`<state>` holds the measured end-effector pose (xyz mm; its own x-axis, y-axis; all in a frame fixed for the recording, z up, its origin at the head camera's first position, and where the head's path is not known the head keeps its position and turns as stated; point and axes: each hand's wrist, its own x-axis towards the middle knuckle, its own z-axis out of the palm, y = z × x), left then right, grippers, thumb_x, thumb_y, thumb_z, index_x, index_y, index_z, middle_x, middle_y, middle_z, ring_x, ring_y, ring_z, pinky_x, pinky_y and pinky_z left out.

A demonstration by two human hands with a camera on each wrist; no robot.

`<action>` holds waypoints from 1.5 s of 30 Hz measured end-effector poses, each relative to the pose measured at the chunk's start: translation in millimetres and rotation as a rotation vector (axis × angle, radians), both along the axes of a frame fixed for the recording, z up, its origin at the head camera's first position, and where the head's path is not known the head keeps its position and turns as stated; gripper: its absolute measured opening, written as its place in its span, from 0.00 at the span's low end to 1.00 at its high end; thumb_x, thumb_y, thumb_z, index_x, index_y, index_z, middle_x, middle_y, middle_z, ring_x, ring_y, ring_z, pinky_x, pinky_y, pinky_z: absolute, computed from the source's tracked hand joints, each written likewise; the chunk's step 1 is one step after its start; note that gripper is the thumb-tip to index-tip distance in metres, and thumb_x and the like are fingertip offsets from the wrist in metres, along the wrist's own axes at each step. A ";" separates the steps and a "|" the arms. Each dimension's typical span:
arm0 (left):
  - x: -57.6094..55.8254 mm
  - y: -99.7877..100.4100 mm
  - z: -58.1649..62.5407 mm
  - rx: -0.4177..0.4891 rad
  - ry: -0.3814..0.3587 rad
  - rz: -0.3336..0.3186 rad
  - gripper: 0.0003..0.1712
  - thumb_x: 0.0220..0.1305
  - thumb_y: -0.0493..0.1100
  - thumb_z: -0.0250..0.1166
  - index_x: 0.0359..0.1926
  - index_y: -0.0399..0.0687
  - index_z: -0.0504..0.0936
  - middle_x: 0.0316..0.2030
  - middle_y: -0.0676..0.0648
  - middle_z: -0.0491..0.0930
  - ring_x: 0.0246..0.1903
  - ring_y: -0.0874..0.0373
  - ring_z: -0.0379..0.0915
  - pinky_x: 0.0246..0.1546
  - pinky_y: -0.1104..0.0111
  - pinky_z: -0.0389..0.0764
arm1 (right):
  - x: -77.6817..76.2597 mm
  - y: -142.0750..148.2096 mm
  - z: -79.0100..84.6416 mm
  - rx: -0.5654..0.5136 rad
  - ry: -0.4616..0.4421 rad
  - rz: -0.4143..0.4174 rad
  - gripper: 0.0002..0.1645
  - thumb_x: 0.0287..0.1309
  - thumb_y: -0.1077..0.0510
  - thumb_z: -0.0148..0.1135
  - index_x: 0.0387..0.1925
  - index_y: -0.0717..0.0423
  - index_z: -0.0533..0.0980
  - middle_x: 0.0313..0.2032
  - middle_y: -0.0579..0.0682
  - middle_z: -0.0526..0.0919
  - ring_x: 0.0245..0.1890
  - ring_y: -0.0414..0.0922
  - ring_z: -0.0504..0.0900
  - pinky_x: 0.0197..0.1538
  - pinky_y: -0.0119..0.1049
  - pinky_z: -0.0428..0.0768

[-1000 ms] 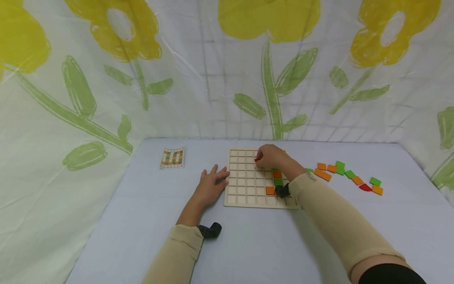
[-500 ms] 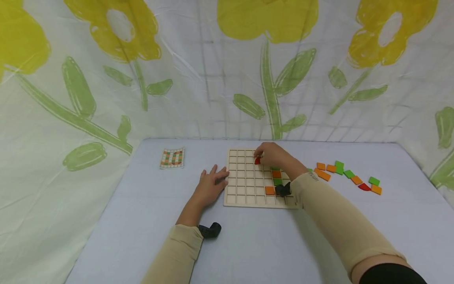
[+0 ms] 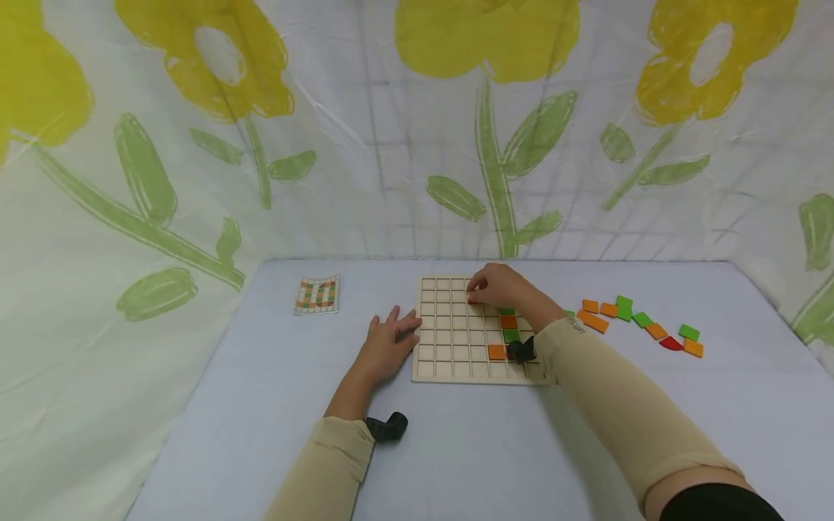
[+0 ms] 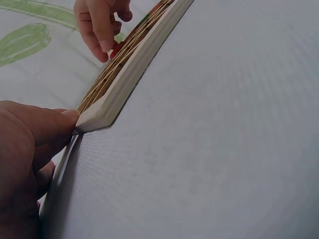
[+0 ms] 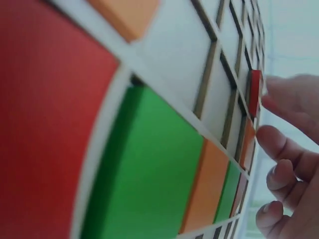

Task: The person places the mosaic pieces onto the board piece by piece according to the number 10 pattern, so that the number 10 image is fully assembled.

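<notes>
From head: looking fwd + down from up high, well back, taking in tabletop [image 3: 469,449], wooden grid board [image 3: 460,337], flower-print cloth [image 3: 365,152] behind. Over to L wrist: down low, tilted, v. close to board corner, facing past L hand [image 4: 22,144] twd R hand [image 4: 99,24]. Onto R wrist: rolled sideways, v. near green tile [image 5: 144,159], aimed along grid at R hand. Catching board + R hand in all 3.

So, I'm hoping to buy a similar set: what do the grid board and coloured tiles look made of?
Grid board: probably wood, with a matt finish, judging by its pale beige face and brown cell edges.
Coloured tiles: painted wood or plastic; smooth, even colour fits either.
</notes>
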<state>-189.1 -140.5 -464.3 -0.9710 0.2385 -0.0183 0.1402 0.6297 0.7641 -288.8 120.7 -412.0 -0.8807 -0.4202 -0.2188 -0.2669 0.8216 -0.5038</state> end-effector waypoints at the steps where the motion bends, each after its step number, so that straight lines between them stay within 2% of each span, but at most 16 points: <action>1: -0.2 0.2 0.1 -0.002 -0.001 0.001 0.22 0.70 0.45 0.60 0.63 0.48 0.78 0.69 0.54 0.68 0.77 0.54 0.43 0.78 0.55 0.30 | -0.3 0.6 0.7 0.005 -0.009 0.004 0.15 0.65 0.55 0.62 0.51 0.52 0.83 0.53 0.56 0.80 0.53 0.53 0.77 0.55 0.48 0.78; 9: -0.2 0.7 -0.1 -0.006 0.001 0.001 0.22 0.70 0.44 0.60 0.63 0.48 0.78 0.69 0.55 0.68 0.77 0.54 0.43 0.78 0.54 0.30 | -1.9 3.5 -2.9 -0.004 0.001 -0.002 0.15 0.64 0.56 0.65 0.51 0.53 0.83 0.49 0.56 0.83 0.46 0.50 0.79 0.49 0.46 0.80; 15: 0.1 0.6 1.0 -0.020 -0.018 0.009 0.22 0.71 0.45 0.60 0.63 0.50 0.77 0.69 0.56 0.66 0.77 0.55 0.42 0.78 0.56 0.29 | 0.4 16.0 1.5 -0.027 -0.009 -0.059 0.17 0.66 0.54 0.62 0.54 0.52 0.81 0.52 0.57 0.81 0.48 0.51 0.79 0.51 0.46 0.80; 20: 0.7 1.8 0.6 -0.018 -0.035 0.018 0.22 0.71 0.46 0.60 0.64 0.51 0.77 0.70 0.58 0.66 0.77 0.58 0.41 0.78 0.58 0.28 | 3.1 55.2 14.8 -0.030 0.052 -0.112 0.20 0.69 0.55 0.58 0.59 0.55 0.78 0.50 0.59 0.80 0.46 0.53 0.78 0.44 0.47 0.79; 23: 0.7 1.5 -0.4 -0.020 -0.035 0.015 0.22 0.71 0.47 0.60 0.64 0.51 0.77 0.70 0.58 0.66 0.77 0.57 0.41 0.78 0.56 0.29 | 8.1 87.4 23.5 -0.006 0.051 -0.151 0.21 0.69 0.55 0.56 0.59 0.58 0.77 0.50 0.60 0.80 0.45 0.54 0.77 0.44 0.47 0.79; 28: -1.0 0.1 -1.3 -0.034 -0.031 0.009 0.23 0.71 0.47 0.60 0.64 0.51 0.76 0.70 0.57 0.65 0.77 0.57 0.41 0.78 0.56 0.29 | 22.3 141.3 30.4 0.041 0.020 -0.201 0.23 0.69 0.53 0.57 0.60 0.61 0.75 0.54 0.64 0.79 0.50 0.57 0.77 0.53 0.55 0.79; 32: -2.5 -1.9 -0.5 -0.042 -0.023 0.001 0.23 0.71 0.47 0.60 0.64 0.51 0.76 0.70 0.56 0.65 0.77 0.56 0.41 0.78 0.56 0.29 | 35.5 170.2 26.8 0.082 -0.016 -0.215 0.26 0.66 0.48 0.60 0.59 0.60 0.76 0.57 0.65 0.77 0.54 0.61 0.74 0.57 0.61 0.75; 35: -3.2 -2.9 0.3 -0.044 -0.018 0.002 0.22 0.71 0.46 0.60 0.64 0.50 0.77 0.70 0.56 0.65 0.77 0.55 0.41 0.78 0.55 0.29 | 42.0 178.4 18.6 0.097 -0.005 -0.199 0.26 0.63 0.45 0.63 0.55 0.58 0.79 0.55 0.64 0.78 0.52 0.60 0.74 0.52 0.57 0.77; 40: -2.7 -2.8 -1.1 -0.031 -0.020 0.005 0.22 0.71 0.46 0.60 0.64 0.51 0.77 0.70 0.56 0.65 0.77 0.55 0.41 0.78 0.55 0.29 | 49.3 169.6 3.2 0.068 0.030 -0.137 0.24 0.55 0.46 0.71 0.48 0.56 0.83 0.43 0.55 0.78 0.40 0.49 0.75 0.39 0.38 0.75; 45: -1.5 -1.0 -1.5 -0.015 -0.029 0.006 0.22 0.71 0.47 0.60 0.64 0.51 0.77 0.70 0.57 0.66 0.77 0.56 0.41 0.77 0.56 0.28 | 53.2 155.0 -3.5 0.081 0.065 -0.070 0.18 0.53 0.52 0.73 0.43 0.57 0.84 0.35 0.51 0.77 0.33 0.45 0.74 0.34 0.34 0.75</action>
